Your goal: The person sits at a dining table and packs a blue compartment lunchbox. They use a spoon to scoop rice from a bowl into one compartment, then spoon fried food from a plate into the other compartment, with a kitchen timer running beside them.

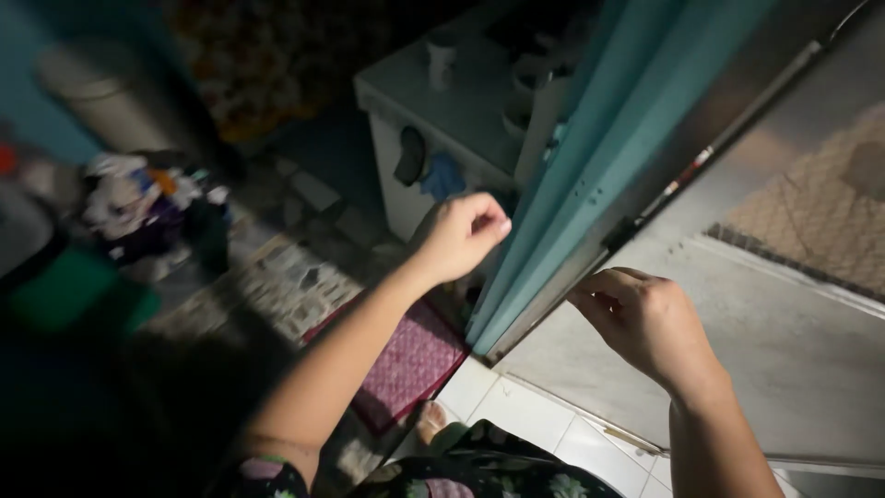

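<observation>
My left hand (458, 235) is curled loosely, its fingertips against the edge of a teal door frame (590, 166). My right hand (645, 318) rests on the grey metal door (793, 341), fingers bent at the door's edge, close to a dark latch (619, 235). Neither hand holds a separate object. The door has a mesh panel (820, 212) at the upper right.
A white cabinet (442, 120) with cups on top stands behind the frame. A purple mat (415, 364) lies on the patterned floor. A pile of clothes (143, 207), a green tub (69, 290) and a pale bin (101, 92) sit at the left. White tiles (525, 415) lie below the door.
</observation>
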